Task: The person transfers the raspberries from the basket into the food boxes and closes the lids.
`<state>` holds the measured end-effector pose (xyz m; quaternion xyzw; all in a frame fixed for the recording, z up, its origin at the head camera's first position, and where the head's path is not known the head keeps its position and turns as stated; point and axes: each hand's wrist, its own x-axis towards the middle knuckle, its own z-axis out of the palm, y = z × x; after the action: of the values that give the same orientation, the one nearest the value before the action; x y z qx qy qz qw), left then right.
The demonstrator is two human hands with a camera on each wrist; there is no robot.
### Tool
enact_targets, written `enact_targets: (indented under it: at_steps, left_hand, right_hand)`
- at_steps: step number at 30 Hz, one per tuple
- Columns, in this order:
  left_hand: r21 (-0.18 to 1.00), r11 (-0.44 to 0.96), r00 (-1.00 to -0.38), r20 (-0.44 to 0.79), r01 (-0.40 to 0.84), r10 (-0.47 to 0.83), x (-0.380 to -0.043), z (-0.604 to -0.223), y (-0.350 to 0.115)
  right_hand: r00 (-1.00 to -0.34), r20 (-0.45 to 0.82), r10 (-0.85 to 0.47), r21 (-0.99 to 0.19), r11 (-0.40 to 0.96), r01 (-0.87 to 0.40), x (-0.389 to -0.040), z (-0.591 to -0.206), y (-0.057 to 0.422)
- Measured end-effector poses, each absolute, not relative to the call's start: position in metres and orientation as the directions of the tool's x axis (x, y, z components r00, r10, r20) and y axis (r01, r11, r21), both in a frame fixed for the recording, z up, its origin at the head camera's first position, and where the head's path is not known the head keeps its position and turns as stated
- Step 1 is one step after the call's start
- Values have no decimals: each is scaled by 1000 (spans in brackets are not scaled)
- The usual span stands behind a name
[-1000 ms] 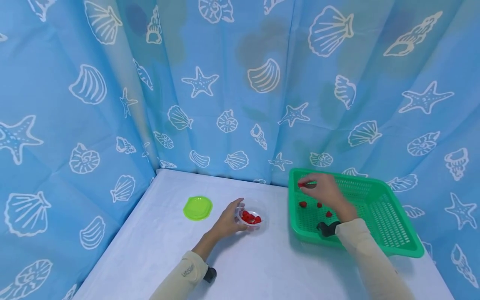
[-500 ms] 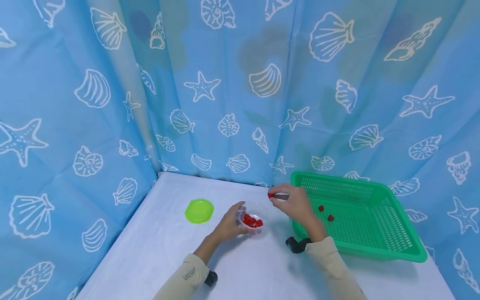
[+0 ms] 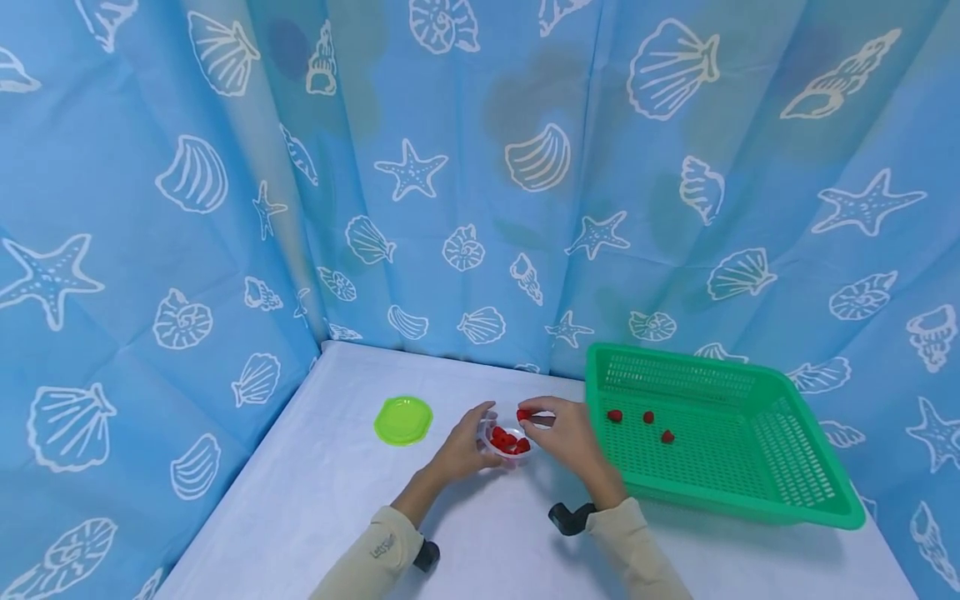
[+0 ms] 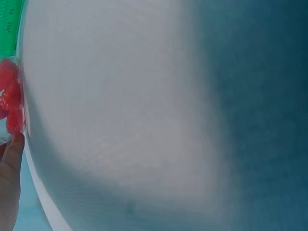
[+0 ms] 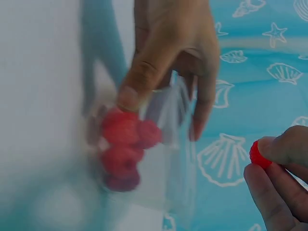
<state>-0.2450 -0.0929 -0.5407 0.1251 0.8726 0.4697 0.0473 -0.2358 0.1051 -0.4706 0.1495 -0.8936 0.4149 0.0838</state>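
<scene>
While our left hand (image 3: 459, 448) grips the clear cup (image 5: 179, 159), thumb on the near side and fingers round the far side, our right hand (image 3: 566, 433) pinches 1 berry (image 5: 257, 155) between thumb and fingers. From the head we see that berry close by the cup's rim; from the right wrist it is apart from the cup. Whether it is right above the opening, we cannot tell. Several red berries (image 3: 504, 439) sit in the cup, but they overlap and we cannot count them. We see 3 loose berries (image 3: 648, 417) in the green basket (image 3: 727, 454), near its left end. On the white tabletop (image 3: 480, 550), left of the cup and well apart from it, lies the light green lid (image 3: 403, 421).

On the left sleeve (image 3: 367, 558) we read small dark lettering that looks like "Let's Slim", its ending too tiny to be sure of. Our forearms are cut off at the bottom of the head view. From the left wrist, the cup, berries and basket are sliced by the left edge, and we cannot make out the blurred dark blue area on the right. From the right wrist, the cup is blurred and our right hand is cut off.
</scene>
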Motion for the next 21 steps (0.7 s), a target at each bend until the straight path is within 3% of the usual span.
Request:
enact_targets:
  at_steps: [21]
  left_hand:
    - [848, 493, -957, 57, 196, 283, -244, -541, -96]
  right_hand:
    - [-966, 137, -222, -766, 595, -245, -236, -507, 85]
